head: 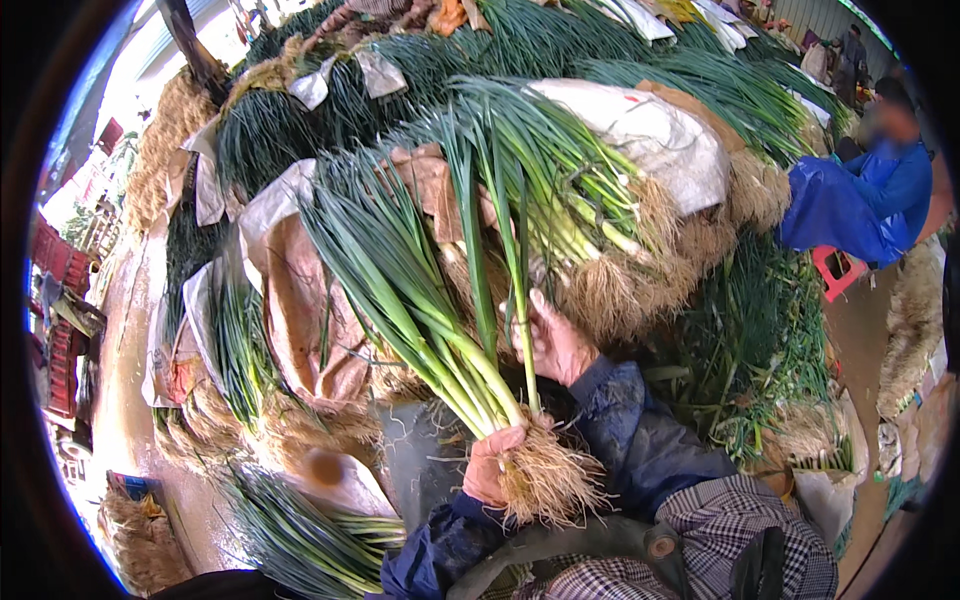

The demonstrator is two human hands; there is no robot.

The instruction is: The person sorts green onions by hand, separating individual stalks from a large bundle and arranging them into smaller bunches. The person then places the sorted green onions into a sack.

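My left hand point(491, 465) is closed around the lower white stems of a bunch of green onions point(450, 360), just above their tangled pale roots point(555, 480). The long leaves fan up and to the left. My right hand point(555, 341) is raised to the right of the bunch, its fingers bent behind a thin single stalk point(526, 360) that stands apart from the other leaves. Whether those fingers grip it is not clear. Beyond my hands lies a heap of rooty green onions point(592, 217), roots towards me.
A white sack point(645, 135) and a brown sack point(307, 315) cover parts of the pile. More green onions point(315, 532) lie at lower left. Leaf scraps point(765, 337) cover the ground at right. A person in blue point(862, 195) sits by a red stool point(836, 271).
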